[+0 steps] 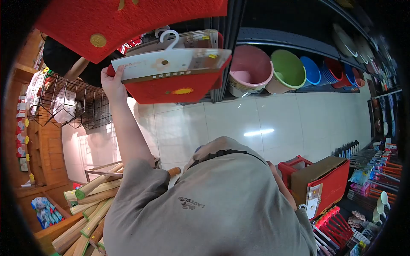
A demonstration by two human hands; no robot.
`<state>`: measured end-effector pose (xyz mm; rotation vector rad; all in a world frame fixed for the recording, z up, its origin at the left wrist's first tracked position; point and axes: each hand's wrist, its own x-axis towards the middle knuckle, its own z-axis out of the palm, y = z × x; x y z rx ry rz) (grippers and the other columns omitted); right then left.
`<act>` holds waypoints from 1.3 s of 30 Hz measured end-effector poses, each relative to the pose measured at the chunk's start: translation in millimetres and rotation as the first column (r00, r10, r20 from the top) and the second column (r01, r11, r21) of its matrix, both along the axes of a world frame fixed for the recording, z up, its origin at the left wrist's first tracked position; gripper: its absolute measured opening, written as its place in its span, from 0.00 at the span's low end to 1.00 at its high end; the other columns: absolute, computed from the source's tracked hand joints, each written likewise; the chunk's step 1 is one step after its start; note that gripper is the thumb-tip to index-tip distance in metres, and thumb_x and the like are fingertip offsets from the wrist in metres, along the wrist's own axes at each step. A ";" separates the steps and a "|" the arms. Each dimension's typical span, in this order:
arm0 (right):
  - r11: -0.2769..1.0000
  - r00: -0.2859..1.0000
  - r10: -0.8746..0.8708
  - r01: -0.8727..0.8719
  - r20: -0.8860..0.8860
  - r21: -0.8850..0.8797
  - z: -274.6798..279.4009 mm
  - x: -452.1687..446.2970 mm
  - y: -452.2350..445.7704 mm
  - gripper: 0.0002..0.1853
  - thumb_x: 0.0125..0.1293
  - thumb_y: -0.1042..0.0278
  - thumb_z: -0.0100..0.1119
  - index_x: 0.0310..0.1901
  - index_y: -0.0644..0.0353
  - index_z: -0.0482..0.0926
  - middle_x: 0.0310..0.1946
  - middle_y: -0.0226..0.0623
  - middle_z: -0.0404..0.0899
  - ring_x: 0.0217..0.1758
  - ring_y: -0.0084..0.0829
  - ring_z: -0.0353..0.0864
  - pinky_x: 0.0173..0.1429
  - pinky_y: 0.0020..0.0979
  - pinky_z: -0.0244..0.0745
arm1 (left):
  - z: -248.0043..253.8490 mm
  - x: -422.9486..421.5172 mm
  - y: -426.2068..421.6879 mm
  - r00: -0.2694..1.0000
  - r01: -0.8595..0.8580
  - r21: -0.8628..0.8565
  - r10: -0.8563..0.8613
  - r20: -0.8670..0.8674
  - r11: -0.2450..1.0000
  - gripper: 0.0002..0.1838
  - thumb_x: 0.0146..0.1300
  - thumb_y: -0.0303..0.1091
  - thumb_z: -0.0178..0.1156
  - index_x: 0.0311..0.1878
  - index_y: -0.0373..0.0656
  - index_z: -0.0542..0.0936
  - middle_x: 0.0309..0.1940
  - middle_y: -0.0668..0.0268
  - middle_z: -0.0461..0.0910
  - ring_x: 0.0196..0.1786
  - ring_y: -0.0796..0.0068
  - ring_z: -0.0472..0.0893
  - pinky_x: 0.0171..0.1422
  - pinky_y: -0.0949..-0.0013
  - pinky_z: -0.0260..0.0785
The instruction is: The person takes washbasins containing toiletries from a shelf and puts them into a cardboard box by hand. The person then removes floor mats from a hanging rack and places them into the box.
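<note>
My left hand is closed on the left end of a red mat that hangs from a white hook with a printed header card. The thumb lies over the card's edge. The mat is among other hanging packaged mats at the shelf rack. Above it, a larger red mat with a gold round emblem partly overhangs. My right forearm shows at my side; its hand is hidden behind my body.
Nested buckets, pink, green and blue, line the lower shelf. A cardboard box with another red mat is at right, near brushes. Wooden poles lie at left, below wire baskets. Another person's arm is behind.
</note>
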<state>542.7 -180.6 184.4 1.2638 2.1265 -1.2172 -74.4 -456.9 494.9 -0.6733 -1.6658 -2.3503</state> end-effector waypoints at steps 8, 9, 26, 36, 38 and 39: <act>0.953 0.916 -0.303 0.293 -0.263 -0.078 21.5 -35.8 -7.2 0.16 0.61 0.63 0.55 0.46 0.64 0.75 0.37 0.42 0.80 0.40 0.32 0.79 0.46 0.30 0.73 | 16.5 61.1 47.1 0.969 0.227 -0.196 -0.241 -0.047 0.954 0.16 0.48 0.16 0.66 0.37 0.40 0.70 0.36 0.67 0.75 0.40 0.78 0.76 0.48 0.74 0.69; 0.874 0.800 -0.484 0.424 -0.354 -0.237 25.7 -47.2 -7.4 0.15 0.62 0.64 0.56 0.47 0.65 0.74 0.36 0.38 0.79 0.38 0.29 0.78 0.44 0.29 0.73 | 15.5 71.0 58.2 0.951 0.290 -0.194 -0.305 -0.051 0.937 0.17 0.47 0.16 0.66 0.36 0.40 0.69 0.35 0.68 0.73 0.39 0.79 0.75 0.47 0.76 0.69; 0.993 0.876 -0.015 0.068 -0.482 0.092 315.6 -132.4 24.0 0.28 0.54 0.54 0.65 0.55 0.58 0.72 0.39 0.42 0.79 0.43 0.33 0.77 0.49 0.31 0.70 | -29.5 215.8 216.0 0.579 0.768 -0.449 -0.795 0.181 0.457 0.18 0.44 0.31 0.74 0.35 0.42 0.74 0.31 0.71 0.75 0.36 0.83 0.73 0.42 0.76 0.67; 0.928 0.895 -0.166 0.283 -0.413 0.241 246.4 -77.1 20.3 0.16 0.62 0.54 0.53 0.42 0.56 0.78 0.32 0.48 0.79 0.36 0.45 0.77 0.44 0.37 0.72 | -71.1 261.1 259.0 0.568 0.754 -0.472 -0.814 0.119 0.457 0.27 0.53 0.28 0.65 0.56 0.38 0.68 0.54 0.59 0.70 0.60 0.68 0.68 0.66 0.67 0.57; 0.884 0.883 -0.201 0.350 -0.424 0.310 244.5 -61.6 27.1 0.15 0.62 0.54 0.53 0.42 0.55 0.77 0.33 0.50 0.78 0.37 0.49 0.77 0.44 0.39 0.72 | -76.1 271.0 258.7 0.525 0.801 -0.451 -0.823 0.216 0.393 0.27 0.54 0.26 0.63 0.58 0.38 0.66 0.58 0.60 0.68 0.62 0.67 0.66 0.68 0.66 0.54; 0.887 0.896 -0.262 0.370 -0.359 0.276 248.2 -54.3 31.7 0.15 0.62 0.54 0.52 0.43 0.55 0.77 0.34 0.51 0.78 0.39 0.50 0.77 0.44 0.40 0.72 | -89.2 273.2 257.7 0.495 0.840 -0.404 -0.817 0.297 0.362 0.28 0.54 0.25 0.62 0.59 0.38 0.65 0.60 0.60 0.67 0.63 0.66 0.65 0.68 0.64 0.53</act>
